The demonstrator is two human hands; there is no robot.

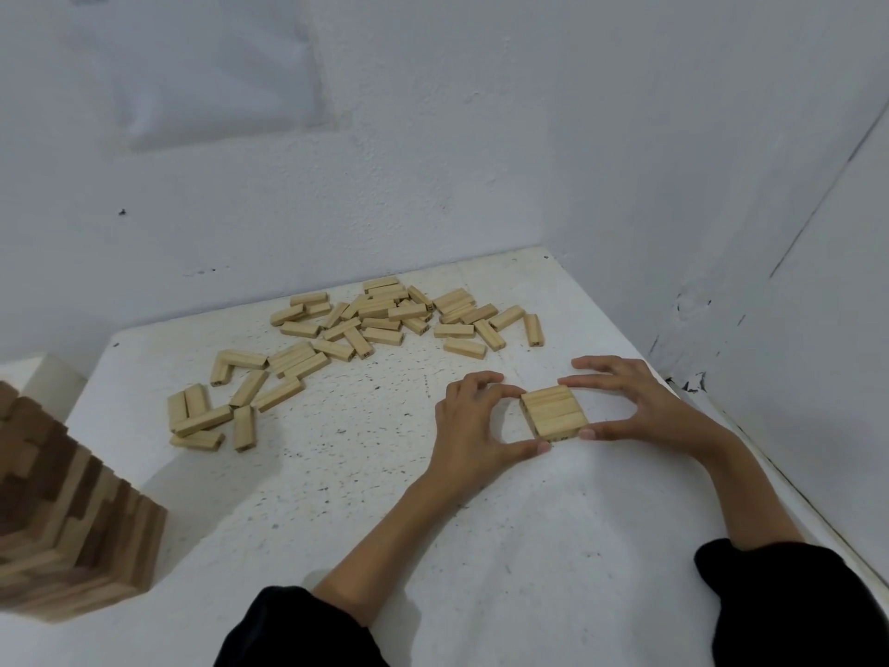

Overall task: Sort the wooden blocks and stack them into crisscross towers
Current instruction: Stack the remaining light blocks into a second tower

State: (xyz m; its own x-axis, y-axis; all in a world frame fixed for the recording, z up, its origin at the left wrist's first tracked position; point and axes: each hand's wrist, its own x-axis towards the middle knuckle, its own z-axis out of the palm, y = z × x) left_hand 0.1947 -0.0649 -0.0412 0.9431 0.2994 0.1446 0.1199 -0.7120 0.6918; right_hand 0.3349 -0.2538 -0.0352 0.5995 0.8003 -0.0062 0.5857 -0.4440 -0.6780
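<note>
Sleeves (pixel 308 628) aside, my left hand (pixel 474 421) and right hand (pixel 640 406) are each pinching the three-block base layer (pixel 553 410) square on the table (pixel 385 522), so next I'd guess it's grabbing loose blocks (pixel 375 315) from beyond it to lay crosswise.

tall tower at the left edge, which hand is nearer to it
Left. The left hand holds the small block layer on the side facing the tall tower; the right hand holds its far side.
</note>
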